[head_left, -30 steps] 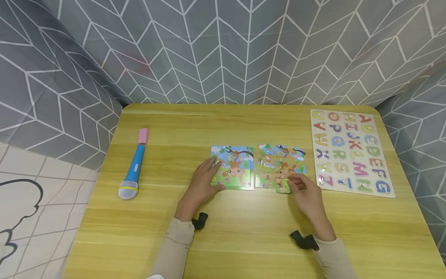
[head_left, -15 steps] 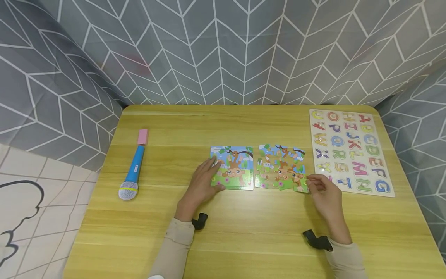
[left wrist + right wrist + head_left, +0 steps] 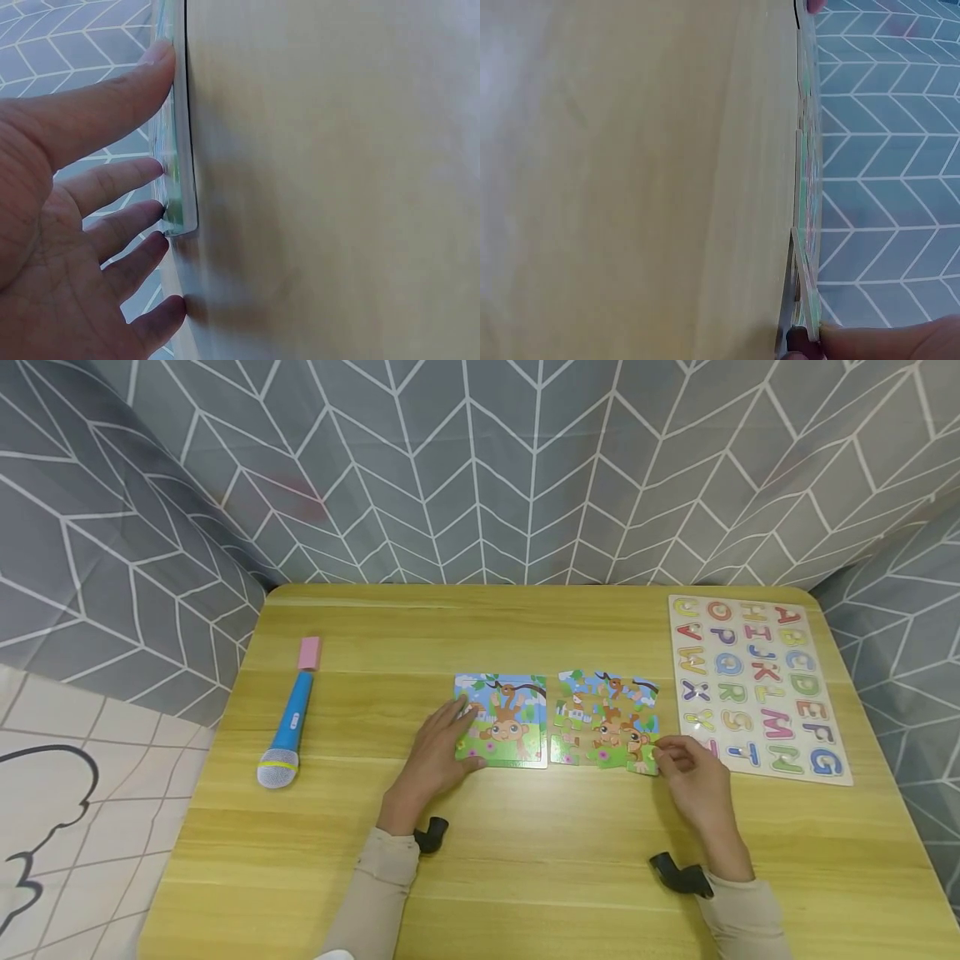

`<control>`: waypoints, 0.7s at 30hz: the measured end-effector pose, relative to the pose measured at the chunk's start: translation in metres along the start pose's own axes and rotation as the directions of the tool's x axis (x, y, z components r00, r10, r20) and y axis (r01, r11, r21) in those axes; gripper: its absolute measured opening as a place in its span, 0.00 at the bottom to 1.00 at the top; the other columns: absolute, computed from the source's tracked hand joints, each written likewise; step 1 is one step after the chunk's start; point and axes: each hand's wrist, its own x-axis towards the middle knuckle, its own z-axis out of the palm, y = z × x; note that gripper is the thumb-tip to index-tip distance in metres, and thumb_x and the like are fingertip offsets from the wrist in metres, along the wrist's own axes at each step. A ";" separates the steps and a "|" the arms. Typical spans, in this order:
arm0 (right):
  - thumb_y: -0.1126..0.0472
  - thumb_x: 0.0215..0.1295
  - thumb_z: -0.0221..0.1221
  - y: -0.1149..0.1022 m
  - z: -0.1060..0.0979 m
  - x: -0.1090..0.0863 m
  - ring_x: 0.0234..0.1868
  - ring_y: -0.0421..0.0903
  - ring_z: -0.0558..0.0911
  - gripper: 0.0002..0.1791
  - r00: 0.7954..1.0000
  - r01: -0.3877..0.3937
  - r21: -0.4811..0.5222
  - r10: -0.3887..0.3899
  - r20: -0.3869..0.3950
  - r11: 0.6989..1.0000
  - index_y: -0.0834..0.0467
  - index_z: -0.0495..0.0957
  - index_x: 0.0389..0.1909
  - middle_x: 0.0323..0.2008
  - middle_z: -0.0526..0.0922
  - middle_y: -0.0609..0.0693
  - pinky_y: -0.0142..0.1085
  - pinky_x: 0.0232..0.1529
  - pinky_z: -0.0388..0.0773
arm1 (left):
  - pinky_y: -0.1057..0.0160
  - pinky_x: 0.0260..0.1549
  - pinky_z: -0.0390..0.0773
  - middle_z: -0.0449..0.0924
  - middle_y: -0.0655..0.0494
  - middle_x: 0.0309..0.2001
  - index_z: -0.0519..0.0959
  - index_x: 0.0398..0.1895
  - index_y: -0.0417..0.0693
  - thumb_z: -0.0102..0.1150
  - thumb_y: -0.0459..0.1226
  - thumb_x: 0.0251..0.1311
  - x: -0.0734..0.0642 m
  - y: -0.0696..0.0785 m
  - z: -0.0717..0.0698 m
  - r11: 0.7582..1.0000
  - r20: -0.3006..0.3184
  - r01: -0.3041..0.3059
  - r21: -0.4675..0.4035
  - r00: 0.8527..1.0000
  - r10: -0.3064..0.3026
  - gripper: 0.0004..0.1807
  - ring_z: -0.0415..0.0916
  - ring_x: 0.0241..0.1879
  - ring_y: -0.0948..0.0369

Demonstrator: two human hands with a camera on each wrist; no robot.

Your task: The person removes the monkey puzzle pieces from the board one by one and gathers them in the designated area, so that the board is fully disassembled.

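In the head view a square monkey picture board [image 3: 504, 727] lies flat near the middle of the table. My left hand [image 3: 433, 750] rests at its left side with fingers spread; the left wrist view shows thumb and fingertips [image 3: 156, 56] along its edge. To the right lies a partly gapped monkey jigsaw [image 3: 585, 714] made of several pieces. My right hand [image 3: 696, 781] pinches a puzzle piece [image 3: 641, 753] with brown and green print at the jigsaw's lower right corner. That piece [image 3: 806, 281] tilts up from the table in the right wrist view, held between thumb and finger.
A letter puzzle board [image 3: 761, 693] lies at the right, just beyond my right hand. Over at the left are a blue toy microphone [image 3: 288, 727] and a pink block [image 3: 310, 652]. A grey patterned curtain [image 3: 495, 477] hangs along the table's far edge.
My right hand has carried the pinched piece rightward from the jigsaw's lower middle to its lower right corner, then slightly back left. My left hand has stayed in place.
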 end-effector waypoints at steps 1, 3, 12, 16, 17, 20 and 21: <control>0.62 0.71 0.59 0.000 0.000 -0.001 0.32 0.25 0.73 0.10 1.000 -0.002 -0.002 0.002 0.007 1.000 0.62 0.83 0.47 0.38 0.87 0.58 0.19 0.34 0.72 | 0.43 0.81 0.43 0.47 0.53 0.82 0.62 0.77 0.49 0.73 0.43 0.56 0.000 0.000 0.000 1.000 0.000 0.000 0.001 1.000 0.000 0.46 0.43 0.82 0.49; 0.62 0.71 0.59 0.000 0.001 -0.002 0.32 0.26 0.73 0.10 1.000 -0.002 -0.011 0.002 0.019 1.000 0.62 0.83 0.47 0.39 0.87 0.58 0.20 0.34 0.73 | 0.43 0.81 0.44 0.48 0.53 0.82 0.62 0.77 0.49 0.73 0.43 0.56 0.000 0.000 0.000 1.000 -0.002 -0.003 0.004 1.000 0.003 0.46 0.43 0.82 0.48; 0.61 0.71 0.59 0.002 -0.003 -0.004 0.31 0.17 0.72 0.11 0.999 0.010 0.043 -0.008 -0.037 0.999 0.63 0.83 0.47 0.39 0.88 0.61 0.14 0.33 0.72 | 0.44 0.81 0.44 0.49 0.50 0.82 0.62 0.76 0.46 0.73 0.42 0.56 0.001 0.001 -0.001 1.000 -0.002 -0.017 0.022 1.000 0.017 0.45 0.44 0.81 0.47; 0.62 0.71 0.59 0.003 -0.005 -0.002 0.30 0.17 0.71 0.10 0.998 0.011 0.021 -0.010 -0.055 1.000 0.62 0.83 0.47 0.39 0.88 0.60 0.16 0.31 0.72 | 0.44 0.81 0.43 0.49 0.50 0.82 0.62 0.76 0.47 0.73 0.42 0.56 0.000 0.001 -0.001 1.000 0.001 -0.017 0.020 1.000 0.016 0.46 0.44 0.82 0.47; 0.63 0.70 0.59 0.003 -0.005 -0.002 0.29 0.18 0.72 0.10 0.999 0.014 0.021 -0.013 -0.051 1.000 0.63 0.83 0.46 0.38 0.88 0.61 0.16 0.30 0.73 | 0.44 0.81 0.43 0.49 0.50 0.82 0.62 0.76 0.47 0.73 0.42 0.55 0.000 0.001 -0.001 1.000 0.001 -0.017 0.018 1.000 0.017 0.46 0.44 0.82 0.47; 0.63 0.70 0.59 0.001 -0.004 -0.002 0.28 0.19 0.72 0.10 0.999 0.026 0.015 -0.026 -0.034 1.000 0.63 0.84 0.46 0.37 0.88 0.61 0.19 0.29 0.73 | 0.44 0.81 0.43 0.49 0.50 0.82 0.62 0.76 0.47 0.73 0.42 0.56 0.000 0.002 -0.002 1.000 0.000 -0.015 0.021 1.000 0.015 0.46 0.44 0.82 0.47; 0.63 0.70 0.60 0.000 -0.004 -0.002 0.28 0.19 0.72 0.10 0.999 0.033 0.015 -0.033 -0.030 0.999 0.63 0.84 0.46 0.36 0.88 0.61 0.20 0.29 0.73 | 0.44 0.81 0.43 0.49 0.50 0.82 0.62 0.76 0.47 0.73 0.42 0.56 -0.001 0.002 -0.001 1.000 0.000 -0.014 0.021 1.000 0.014 0.45 0.44 0.82 0.48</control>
